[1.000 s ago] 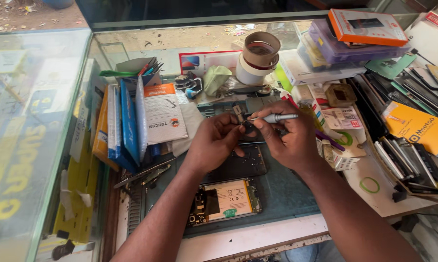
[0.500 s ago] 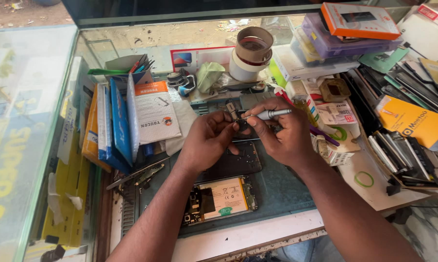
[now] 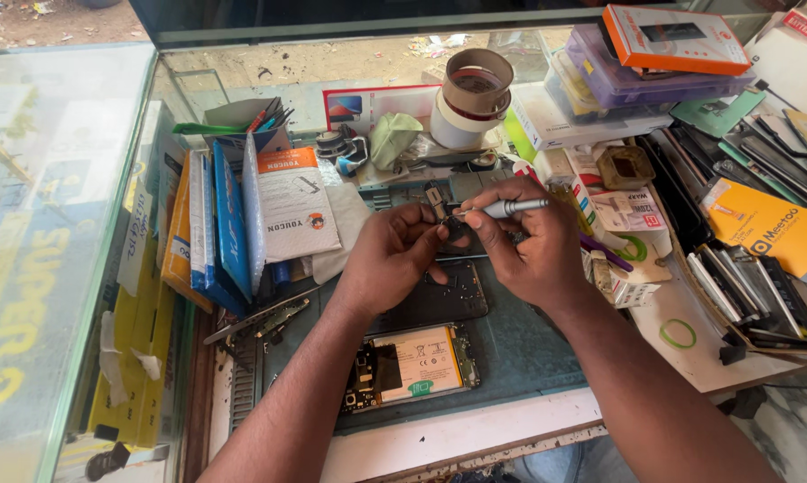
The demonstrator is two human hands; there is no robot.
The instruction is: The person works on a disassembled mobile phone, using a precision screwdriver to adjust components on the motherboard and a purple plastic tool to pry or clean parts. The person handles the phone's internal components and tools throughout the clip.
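Small part (image 3: 436, 202): pinched in left hand (image 3: 395, 255) fingertips, above the green mat (image 3: 529, 349)
Screwdriver (image 3: 511, 207): gripped by right hand (image 3: 533, 246), tip at the part
Change: hands barely shifted since earlier; work continues
Opened phone (image 3: 412, 365): on the mat, near the front edge
Room: clutter crowds both sides

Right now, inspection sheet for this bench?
Surface: green mat on a glass counter.
Job's things: small part pinched in the left hand; screwdriver in the right hand; opened phone and dark panel on the mat.
Clutter: tape rolls, boxes, packets, tweezers.
Grippers: both hands closed on their items.
Cables: nothing seen.
Surroundings: ground beyond the glass.
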